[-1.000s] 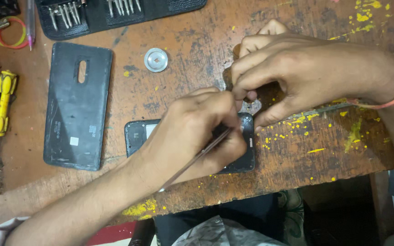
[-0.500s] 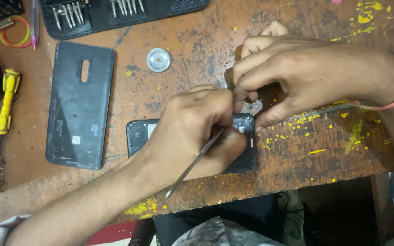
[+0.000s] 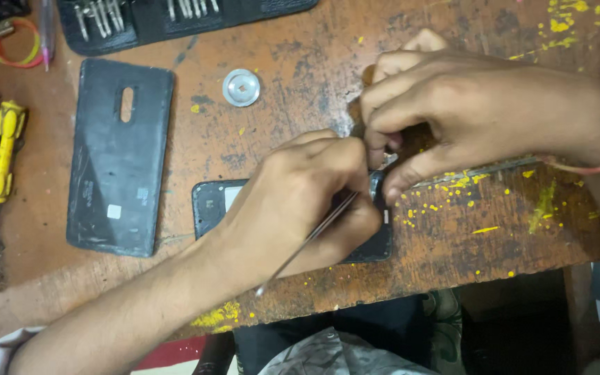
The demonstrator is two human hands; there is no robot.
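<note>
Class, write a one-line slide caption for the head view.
Two hands, left holding tweezers, work on an opened phone.

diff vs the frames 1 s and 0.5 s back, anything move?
Barely. The left hand keeps its grip on the thin metal tool, whose free end swings slightly lower. The right hand stays pinched at the opened phone. Nothing taken up or let go. Back cover, round metal disc and yellow tool unmoved.

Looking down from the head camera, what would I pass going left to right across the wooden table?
Yellow tool → detached dark back cover → round metal washer → left hand holding a thin metal tool over the opened phone → right hand → yellow paint specks.
</note>
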